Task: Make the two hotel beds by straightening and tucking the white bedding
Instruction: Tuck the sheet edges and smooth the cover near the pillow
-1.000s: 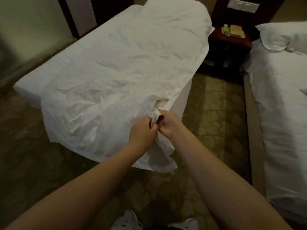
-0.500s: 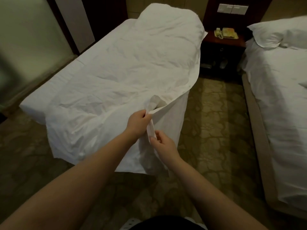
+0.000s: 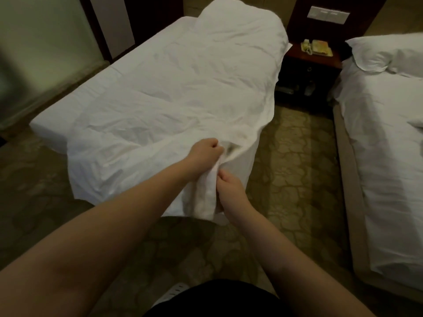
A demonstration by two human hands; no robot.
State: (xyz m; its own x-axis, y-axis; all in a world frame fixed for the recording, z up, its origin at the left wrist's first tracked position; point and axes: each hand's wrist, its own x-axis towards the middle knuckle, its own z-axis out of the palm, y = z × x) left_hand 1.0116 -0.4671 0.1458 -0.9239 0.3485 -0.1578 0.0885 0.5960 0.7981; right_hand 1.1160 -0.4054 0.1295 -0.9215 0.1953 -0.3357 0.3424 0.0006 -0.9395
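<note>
A wrinkled white sheet (image 3: 174,97) covers the left bed (image 3: 45,124) and hangs over its foot corner. My left hand (image 3: 204,154) grips the sheet's edge at that corner, fingers curled into the cloth. Just below it, my right hand (image 3: 230,187) pinches the hanging fold of the same sheet. A lump under the sheet at the bed's head looks like a pillow (image 3: 238,26). The right bed (image 3: 389,143) has white bedding and a white pillow (image 3: 386,53) at its head.
A dark wooden nightstand (image 3: 313,65) with a telephone (image 3: 317,47) stands between the beds. Patterned carpet (image 3: 297,161) fills the aisle. A wall and dark panel run along the left bed's far side. My white shoe (image 3: 176,291) shows below.
My hands have separated: the left stays up at the sheet's corner, the right has slid down along the hanging fold. The view has pulled back a little from the bed.
</note>
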